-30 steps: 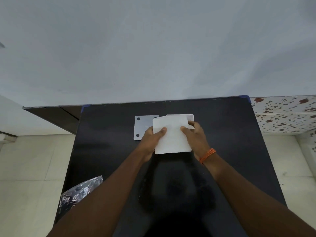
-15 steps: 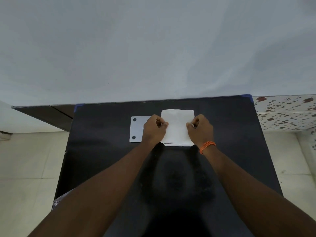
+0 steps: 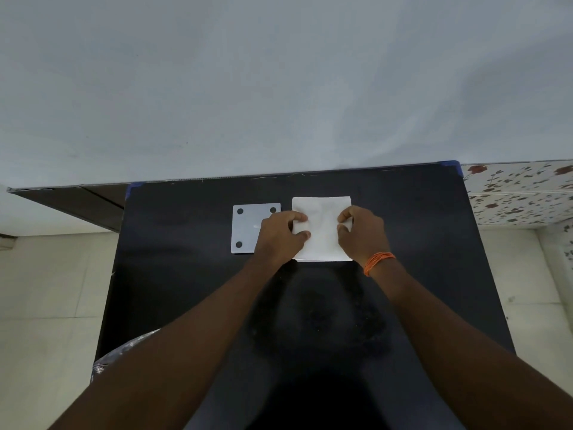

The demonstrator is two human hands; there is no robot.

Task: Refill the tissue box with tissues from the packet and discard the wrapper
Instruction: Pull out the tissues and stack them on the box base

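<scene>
tissue box hidden under tissues (image 3: 322,240), lid (image 3: 248,228) corner behind left hand (image 3: 280,235), wrapper (image 3: 124,352) mostly hidden

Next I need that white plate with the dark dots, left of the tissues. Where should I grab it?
Take the white plate by its left edge, coming from the left. It lies flat on the black table, its right side is under the left hand, and the tissue stack sits close beyond; the left edge is clear.

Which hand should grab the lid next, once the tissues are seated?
Left, probably. The left hand already overlaps the white lid beside the tissue stack; the right hand sits on the stack's far side.
</scene>
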